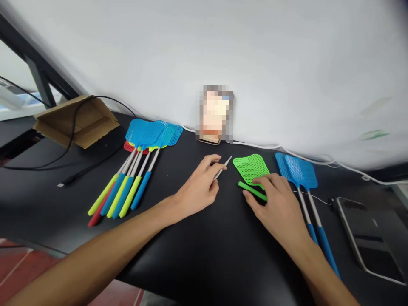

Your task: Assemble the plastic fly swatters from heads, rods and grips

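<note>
My left hand [199,187] is closed around a thin silver metal rod [227,162], its tip pointing up and away. To its right lies a bright green perforated fly swatter head [251,168] on the black table. Just below that head is a green handle [250,189], with my right hand [280,204] curled over its right end. The right thumb lies along the handle's near side, while the fingertips reach the lower edge of the green head. My right palm hides part of both pieces.
Several fly swatters [143,134] with blue, yellow and red parts lie left. Two blue fly swatters [301,170] lie right, beside a dark phone [369,238]. An open cardboard box [76,121], a black cable [75,176], a white cable [264,146] and a blurred-out upright device [215,114] stand toward the wall.
</note>
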{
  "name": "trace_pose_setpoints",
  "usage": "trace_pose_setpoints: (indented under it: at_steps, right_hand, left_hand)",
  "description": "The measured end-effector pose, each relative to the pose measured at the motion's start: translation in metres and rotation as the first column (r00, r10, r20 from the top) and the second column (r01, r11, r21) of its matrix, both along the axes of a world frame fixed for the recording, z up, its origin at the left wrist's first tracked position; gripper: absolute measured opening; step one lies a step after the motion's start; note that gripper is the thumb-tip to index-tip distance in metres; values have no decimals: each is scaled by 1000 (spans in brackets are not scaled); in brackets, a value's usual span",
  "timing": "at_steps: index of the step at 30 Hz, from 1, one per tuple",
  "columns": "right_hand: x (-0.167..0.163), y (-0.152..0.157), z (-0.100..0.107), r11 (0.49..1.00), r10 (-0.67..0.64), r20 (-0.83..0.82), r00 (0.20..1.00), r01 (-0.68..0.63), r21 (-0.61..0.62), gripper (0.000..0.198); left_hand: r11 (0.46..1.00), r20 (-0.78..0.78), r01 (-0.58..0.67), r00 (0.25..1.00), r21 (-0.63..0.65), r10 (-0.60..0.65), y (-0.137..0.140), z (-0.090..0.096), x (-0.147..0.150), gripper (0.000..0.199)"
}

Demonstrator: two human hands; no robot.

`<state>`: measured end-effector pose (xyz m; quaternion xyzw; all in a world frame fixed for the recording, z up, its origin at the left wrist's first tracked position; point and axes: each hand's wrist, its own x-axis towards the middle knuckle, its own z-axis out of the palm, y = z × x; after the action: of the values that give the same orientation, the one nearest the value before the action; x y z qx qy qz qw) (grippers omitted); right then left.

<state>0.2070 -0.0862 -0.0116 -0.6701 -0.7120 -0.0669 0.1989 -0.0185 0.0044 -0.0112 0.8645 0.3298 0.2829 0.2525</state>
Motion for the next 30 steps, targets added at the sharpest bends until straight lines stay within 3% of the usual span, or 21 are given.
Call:
trace_pose_setpoints:
  at_steps: [6, 10, 16, 24, 30]
  right_hand:
    - [-2, -2, 0, 994, 69, -62, 996, -73, -75, 7]
    - [-10, -4, 3, 982, 134, -110, 985, -147, -120, 9]
    - [-18, -7, 3, 964, 222, -91, 971, -233, -132, 9]
    - [-25, -10, 2, 983, 153, -44, 987, -156, -93, 29]
    - [-24, -11, -1, 987, 145, -61, 988, -149, -60, 30]
  left_hand:
    - [973, -255, -141, 949, 181, 185, 1, 9, -1, 12]
    - [964, -368, -138, 904, 228, 216, 1, 9, 0, 18]
    - [970, -409, -93, 894, 226, 181, 0, 10, 1, 28]
    - [986, -399, -49, 911, 159, 110, -5, 11, 3, 38]
    - [981, -415, -49, 901, 189, 125, -6, 9, 4, 40]
